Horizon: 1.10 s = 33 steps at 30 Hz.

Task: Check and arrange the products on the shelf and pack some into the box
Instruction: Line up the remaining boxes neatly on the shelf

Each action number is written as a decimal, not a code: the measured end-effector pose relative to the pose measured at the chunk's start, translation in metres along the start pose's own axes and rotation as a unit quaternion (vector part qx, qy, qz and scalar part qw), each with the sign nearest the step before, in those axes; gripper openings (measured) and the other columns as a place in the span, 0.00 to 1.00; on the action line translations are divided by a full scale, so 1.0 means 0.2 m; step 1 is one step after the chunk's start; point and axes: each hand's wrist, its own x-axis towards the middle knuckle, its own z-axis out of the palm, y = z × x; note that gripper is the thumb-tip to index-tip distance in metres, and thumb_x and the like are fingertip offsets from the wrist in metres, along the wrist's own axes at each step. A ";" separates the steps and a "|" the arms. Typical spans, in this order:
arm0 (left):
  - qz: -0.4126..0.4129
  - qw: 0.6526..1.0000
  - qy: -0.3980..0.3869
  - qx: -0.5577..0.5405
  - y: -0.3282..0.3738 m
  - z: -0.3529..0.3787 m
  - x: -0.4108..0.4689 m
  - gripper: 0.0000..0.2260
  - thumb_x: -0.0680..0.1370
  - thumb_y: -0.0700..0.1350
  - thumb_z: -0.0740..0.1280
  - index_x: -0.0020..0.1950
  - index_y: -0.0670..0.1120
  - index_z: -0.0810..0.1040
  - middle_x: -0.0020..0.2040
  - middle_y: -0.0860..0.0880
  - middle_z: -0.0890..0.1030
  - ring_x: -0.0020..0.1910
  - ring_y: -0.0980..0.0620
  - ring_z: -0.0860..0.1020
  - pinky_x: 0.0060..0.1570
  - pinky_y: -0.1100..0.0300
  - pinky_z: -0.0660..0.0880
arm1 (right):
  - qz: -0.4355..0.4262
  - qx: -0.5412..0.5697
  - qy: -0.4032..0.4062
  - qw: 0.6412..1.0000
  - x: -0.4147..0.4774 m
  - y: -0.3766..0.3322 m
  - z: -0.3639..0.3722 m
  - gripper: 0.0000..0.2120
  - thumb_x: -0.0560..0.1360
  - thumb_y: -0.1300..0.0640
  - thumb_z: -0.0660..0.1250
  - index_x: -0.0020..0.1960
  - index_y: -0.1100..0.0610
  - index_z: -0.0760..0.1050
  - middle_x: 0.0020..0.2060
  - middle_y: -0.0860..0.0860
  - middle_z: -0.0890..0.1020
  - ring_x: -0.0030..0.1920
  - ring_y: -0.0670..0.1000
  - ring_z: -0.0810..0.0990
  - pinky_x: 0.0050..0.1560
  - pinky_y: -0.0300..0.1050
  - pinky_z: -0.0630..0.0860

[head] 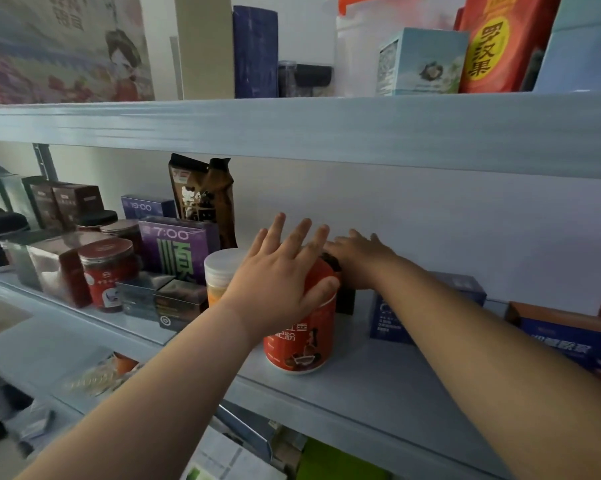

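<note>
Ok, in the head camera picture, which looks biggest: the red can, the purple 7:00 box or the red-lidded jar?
1. Red can, though it is nearest the camera, so that is unsure.
2. Purple 7:00 box, partly hidden.
3. Red-lidded jar.

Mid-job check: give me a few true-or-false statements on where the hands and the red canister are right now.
The left hand rests on the red canister. True.
The red canister lies on its side. False: it stands upright on the shelf.
The purple 7:00 box is left of the canister. True.
The right hand holds a box on the top shelf. False: it reaches behind the canister on the same shelf.
</note>
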 end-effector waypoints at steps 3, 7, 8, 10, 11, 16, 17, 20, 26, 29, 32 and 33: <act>0.009 1.000 0.003 0.008 0.06 0.00 0.05 0.38 0.76 0.72 0.36 0.83 0.56 0.40 0.84 0.49 0.45 0.81 0.41 0.37 0.78 0.46 0.38 | 0.026 -0.018 0.057 0.998 -0.16 0.06 -0.06 0.42 0.81 0.38 0.62 0.84 0.48 0.42 0.84 0.52 0.47 0.83 0.59 0.40 0.80 0.66 0.42; 0.027 0.998 0.045 0.029 0.21 0.00 0.12 0.38 0.77 0.71 0.37 0.84 0.53 0.43 0.84 0.44 0.49 0.81 0.36 0.41 0.78 0.41 0.41 | 0.078 -0.010 0.100 0.992 -0.42 0.16 -0.06 0.44 0.81 0.34 0.57 0.84 0.50 0.37 0.83 0.51 0.40 0.82 0.56 0.36 0.81 0.61 0.38; 0.038 0.998 0.052 0.025 0.26 0.01 0.14 0.38 0.78 0.70 0.38 0.84 0.52 0.44 0.84 0.44 0.50 0.81 0.36 0.42 0.78 0.41 0.41 | 0.089 -0.009 0.105 0.991 -0.49 0.18 -0.05 0.43 0.80 0.32 0.53 0.84 0.50 0.36 0.83 0.51 0.39 0.82 0.55 0.35 0.81 0.61 0.38; 0.064 0.996 0.061 0.005 0.37 0.03 0.18 0.38 0.78 0.70 0.40 0.84 0.52 0.46 0.84 0.44 0.52 0.82 0.36 0.44 0.77 0.42 0.41 | 0.110 -0.007 0.114 0.987 -0.62 0.21 -0.02 0.45 0.75 0.30 0.46 0.83 0.50 0.35 0.83 0.51 0.39 0.82 0.55 0.35 0.81 0.60 0.38; 0.077 0.995 0.065 -0.011 0.42 0.04 0.20 0.37 0.79 0.69 0.41 0.84 0.52 0.48 0.83 0.44 0.53 0.82 0.36 0.45 0.77 0.43 0.41 | 0.123 0.000 0.122 0.985 -0.68 0.24 0.00 0.45 0.74 0.31 0.45 0.83 0.50 0.36 0.83 0.51 0.40 0.82 0.55 0.35 0.81 0.60 0.38; 0.086 0.991 0.010 -0.102 0.65 0.24 0.28 0.34 0.80 0.61 0.52 0.84 0.53 0.46 0.84 0.48 0.52 0.83 0.42 0.45 0.78 0.49 0.42 | 0.181 0.017 0.173 0.968 -0.91 0.36 0.22 0.40 0.80 0.38 0.61 0.84 0.54 0.49 0.83 0.54 0.52 0.83 0.58 0.45 0.82 0.62 0.45; 0.077 0.990 -0.013 -0.114 0.68 0.28 0.29 0.34 0.81 0.59 0.55 0.84 0.53 0.47 0.84 0.48 0.52 0.83 0.42 0.46 0.79 0.48 0.44 | 0.189 0.021 0.180 0.965 -0.95 0.37 0.27 0.39 0.80 0.39 0.62 0.84 0.55 0.52 0.83 0.56 0.55 0.83 0.60 0.48 0.81 0.62 0.46; 0.067 0.991 -0.047 -0.104 0.75 0.40 0.34 0.32 0.79 0.58 0.59 0.82 0.50 0.57 0.81 0.45 0.61 0.80 0.39 0.56 0.78 0.43 0.52 | 0.188 -0.001 0.230 0.955 -1.02 0.39 0.39 0.35 0.78 0.44 0.64 0.80 0.60 0.63 0.78 0.60 0.66 0.80 0.65 0.60 0.78 0.65 0.58; 0.061 0.997 0.007 -0.037 0.73 0.44 0.44 0.27 0.74 0.62 0.68 0.69 0.49 0.75 0.65 0.45 0.78 0.63 0.38 0.73 0.60 0.43 0.67 | 0.118 0.001 0.363 0.924 -1.05 0.39 0.56 0.24 0.77 0.53 0.61 0.71 0.60 0.76 0.72 0.60 0.75 0.77 0.63 0.67 0.76 0.65 0.64; 0.075 0.996 0.003 -0.039 0.71 0.43 0.49 0.22 0.75 0.61 0.67 0.64 0.50 0.74 0.60 0.43 0.77 0.58 0.38 0.76 0.62 0.43 0.68 | 0.076 0.009 0.379 0.922 -1.03 0.38 0.58 0.22 0.76 0.56 0.61 0.68 0.60 0.79 0.68 0.59 0.78 0.74 0.62 0.70 0.75 0.66 0.66; 0.085 0.992 -0.028 -0.088 0.70 0.39 0.51 0.20 0.75 0.59 0.70 0.61 0.50 0.71 0.56 0.45 0.73 0.53 0.42 0.76 0.55 0.46 0.74 | 0.036 0.027 0.390 0.920 -1.03 0.39 0.60 0.21 0.75 0.58 0.62 0.66 0.60 0.80 0.66 0.58 0.79 0.73 0.61 0.71 0.74 0.67 0.66; 0.082 0.990 -0.044 -0.108 0.70 0.37 0.51 0.20 0.75 0.59 0.71 0.60 0.51 0.70 0.55 0.46 0.72 0.54 0.44 0.74 0.52 0.48 0.75 | 0.030 0.041 0.394 0.918 -1.03 0.39 0.61 0.21 0.75 0.58 0.63 0.65 0.60 0.80 0.65 0.58 0.79 0.72 0.61 0.72 0.74 0.67 0.67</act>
